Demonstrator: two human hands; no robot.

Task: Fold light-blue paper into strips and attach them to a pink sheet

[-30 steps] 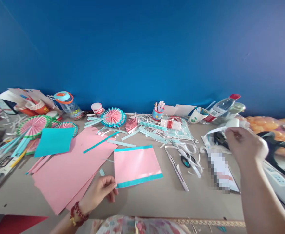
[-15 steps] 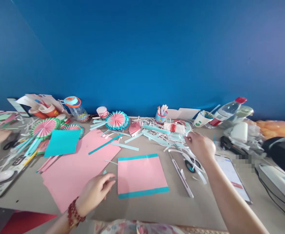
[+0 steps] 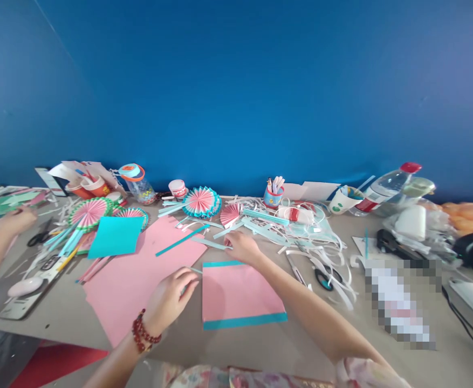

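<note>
A pink paper sheet [image 3: 236, 296] with teal strips along its top and bottom edges lies flat before me. My left hand [image 3: 173, 299], wearing a red bead bracelet [image 3: 142, 333], hovers left of it. Its fingers are loosely curled, with thumb and forefinger apart, close to a thin pale strip [image 3: 196, 270]. Beyond the sheet's top edge, my right hand [image 3: 243, 248] has its fingers drawn together at the right end of a light-blue paper strip [image 3: 210, 243]. Whether it grips anything is hidden. A larger pink sheet [image 3: 135, 296] extends under a teal square [image 3: 117, 237].
Folded paper rosettes [image 3: 201, 202] and loose strips line the back. A craft knife [image 3: 296, 269] and scissors [image 3: 327, 277] lie right of the sheet. A bottle [image 3: 390, 188] leans at the back right. Another person's hand [image 3: 15, 220] is at far left.
My right hand has moved left, from the strip pile near the scissors to above the pink sheet. My left hand has shifted slightly up. The view has turned a little left.
</note>
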